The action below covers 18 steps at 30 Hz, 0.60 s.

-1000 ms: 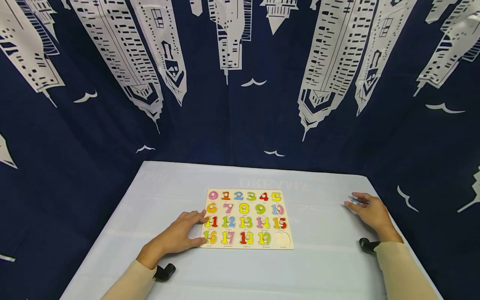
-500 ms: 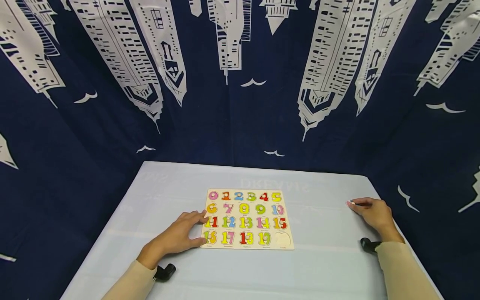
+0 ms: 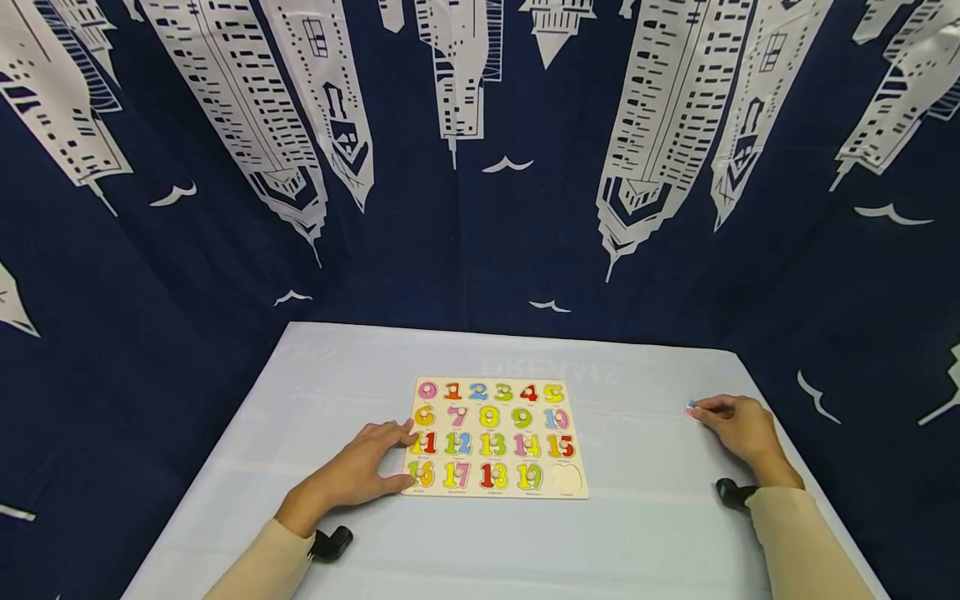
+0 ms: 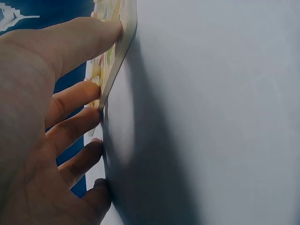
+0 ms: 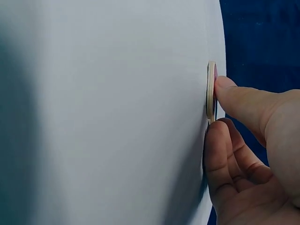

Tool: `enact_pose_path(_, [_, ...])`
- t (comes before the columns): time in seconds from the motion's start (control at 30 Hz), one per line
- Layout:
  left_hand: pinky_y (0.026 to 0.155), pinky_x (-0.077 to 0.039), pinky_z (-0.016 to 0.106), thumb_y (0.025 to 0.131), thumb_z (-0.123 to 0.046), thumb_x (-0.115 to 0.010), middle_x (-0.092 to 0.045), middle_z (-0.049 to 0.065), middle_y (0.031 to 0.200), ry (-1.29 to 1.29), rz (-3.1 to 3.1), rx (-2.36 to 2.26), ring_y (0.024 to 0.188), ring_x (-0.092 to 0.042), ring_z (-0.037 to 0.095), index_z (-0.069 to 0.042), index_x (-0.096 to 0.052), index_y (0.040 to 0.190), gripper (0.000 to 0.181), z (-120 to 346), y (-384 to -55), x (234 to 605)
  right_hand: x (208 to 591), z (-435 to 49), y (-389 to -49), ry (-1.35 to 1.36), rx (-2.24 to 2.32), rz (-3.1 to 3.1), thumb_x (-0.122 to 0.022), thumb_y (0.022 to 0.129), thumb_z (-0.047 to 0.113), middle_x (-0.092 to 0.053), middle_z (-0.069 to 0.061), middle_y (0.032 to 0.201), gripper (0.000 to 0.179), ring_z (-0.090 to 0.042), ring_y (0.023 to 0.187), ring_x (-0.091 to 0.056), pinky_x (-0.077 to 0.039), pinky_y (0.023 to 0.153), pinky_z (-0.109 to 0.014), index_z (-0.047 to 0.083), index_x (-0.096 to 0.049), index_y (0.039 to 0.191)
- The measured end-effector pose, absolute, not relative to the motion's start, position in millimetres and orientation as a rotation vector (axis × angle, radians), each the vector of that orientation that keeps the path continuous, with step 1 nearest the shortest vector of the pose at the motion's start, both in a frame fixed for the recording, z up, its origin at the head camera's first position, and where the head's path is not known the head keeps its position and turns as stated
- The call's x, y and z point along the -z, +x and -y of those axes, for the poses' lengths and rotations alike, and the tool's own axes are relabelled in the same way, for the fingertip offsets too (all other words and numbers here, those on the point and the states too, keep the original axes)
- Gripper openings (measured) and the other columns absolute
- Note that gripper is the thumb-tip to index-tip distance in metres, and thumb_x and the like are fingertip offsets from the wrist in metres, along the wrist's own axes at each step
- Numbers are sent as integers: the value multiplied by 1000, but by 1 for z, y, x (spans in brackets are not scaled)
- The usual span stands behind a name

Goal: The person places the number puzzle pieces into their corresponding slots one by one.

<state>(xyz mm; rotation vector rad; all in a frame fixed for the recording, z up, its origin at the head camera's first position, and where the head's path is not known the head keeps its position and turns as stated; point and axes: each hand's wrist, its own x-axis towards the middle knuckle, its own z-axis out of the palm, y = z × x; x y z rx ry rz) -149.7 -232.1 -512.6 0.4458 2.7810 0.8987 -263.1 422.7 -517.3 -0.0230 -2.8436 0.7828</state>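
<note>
A wooden number puzzle board lies flat on the table. Its colourful number pieces fill the recesses, except one bare recess at the lower right corner. My left hand rests at the board's left edge, with thumb and fingertips spread on its rim; the left wrist view shows the thumb touching the board's edge. Off to the right, my right hand pinches a small pink and blue number puzzle piece. In the right wrist view this piece appears edge-on between thumb and fingertips; its number is hidden.
A white cloth covers the table. Behind and around it hangs a dark blue curtain printed with white buildings and birds. The table's right edge runs close beside my right hand.
My right fingers have shifted on the puzzle piece; it has turned and shows at the fingertips, slightly further left. My left hand and the board have stayed still.
</note>
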Motion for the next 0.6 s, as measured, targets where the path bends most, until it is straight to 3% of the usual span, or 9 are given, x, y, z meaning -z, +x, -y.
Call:
enact_pose_path(0.3, [140,-37,71,98,-34,-94,-52,5,184,449,-2780,-897,173,-43,44,-16,-69,160,69,232,-150,512,512,-401,-259,81,-794,2861,-88,107,30,-86,-11,95,25,-13,83,-68,-49,69,-27,8,-89,118])
enact_pose_path(0.6, [141,-36,70,99,-36,-94,-54,6,183,460,-2781,-893,172,-44,44,-16,-70,160,69,231,-150,510,505,-369,-250,157,-895,2882,-88,107,28,-86,-16,106,23,-9,81,-67,-51,66,-25,10,-89,122])
